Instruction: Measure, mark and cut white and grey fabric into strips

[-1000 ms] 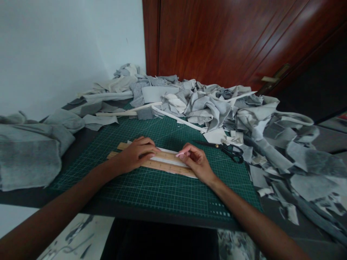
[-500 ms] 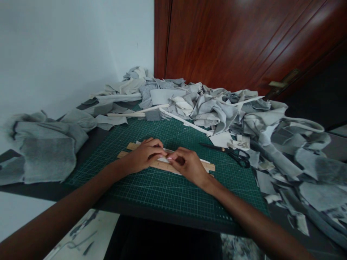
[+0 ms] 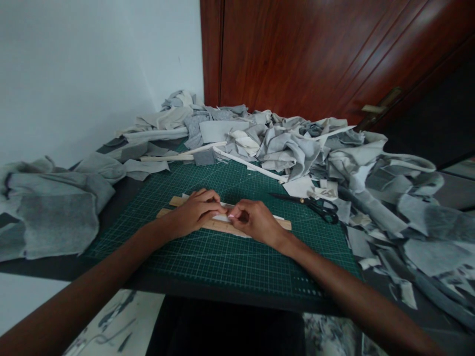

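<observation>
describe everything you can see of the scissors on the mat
The scissors lie on the right side of the green gridded cutting mat, black, with looped handles and a brass-coloured pivot. The blades look dark and closed, pointing left. Pale fabric scraps lie close by the handles; whether they touch is unclear. The right hand does not touch them.

Gap between right hand and left hand narrows

Compared with a second ago, the right hand sits farther left along the wooden ruler, its fingertips now just beside the left's. The pink piece it pinches shifts along too, showing less. The ruler's right end, previously covered, emerges beyond the hand.
</observation>
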A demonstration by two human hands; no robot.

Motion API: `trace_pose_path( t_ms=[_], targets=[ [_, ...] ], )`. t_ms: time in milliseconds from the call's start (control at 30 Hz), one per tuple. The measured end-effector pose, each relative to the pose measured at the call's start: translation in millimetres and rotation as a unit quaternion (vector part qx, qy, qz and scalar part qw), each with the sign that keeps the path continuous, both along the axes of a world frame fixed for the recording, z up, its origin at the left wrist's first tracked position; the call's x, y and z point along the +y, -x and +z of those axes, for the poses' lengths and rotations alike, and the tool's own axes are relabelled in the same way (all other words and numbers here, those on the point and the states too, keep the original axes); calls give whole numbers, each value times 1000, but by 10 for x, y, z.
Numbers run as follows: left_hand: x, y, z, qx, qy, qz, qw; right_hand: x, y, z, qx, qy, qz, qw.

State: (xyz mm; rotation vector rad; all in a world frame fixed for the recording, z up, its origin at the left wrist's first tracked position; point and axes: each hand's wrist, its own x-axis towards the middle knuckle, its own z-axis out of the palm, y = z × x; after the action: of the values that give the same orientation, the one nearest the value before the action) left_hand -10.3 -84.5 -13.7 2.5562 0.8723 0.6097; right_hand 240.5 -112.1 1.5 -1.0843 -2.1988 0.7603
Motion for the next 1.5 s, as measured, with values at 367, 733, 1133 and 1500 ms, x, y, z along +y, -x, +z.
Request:
trace_pose_path(
  t_ms=[367, 733, 1133, 1500],
  targets=[
    [8, 24, -3, -7, 7, -13, 1000, -220, -884, 23, -18, 53, -41, 998],
    [-11, 8, -11, 0, 9, 3, 1000, -83, -386, -6, 25, -2, 17, 1000],
    [-26, -14, 30, 3, 24, 2, 1000, 83, 71, -47, 18, -18, 22, 999],
    [-6, 12, 1, -1, 15, -2, 1000, -76, -516, 49, -18, 41, 6, 999]
  ],
)
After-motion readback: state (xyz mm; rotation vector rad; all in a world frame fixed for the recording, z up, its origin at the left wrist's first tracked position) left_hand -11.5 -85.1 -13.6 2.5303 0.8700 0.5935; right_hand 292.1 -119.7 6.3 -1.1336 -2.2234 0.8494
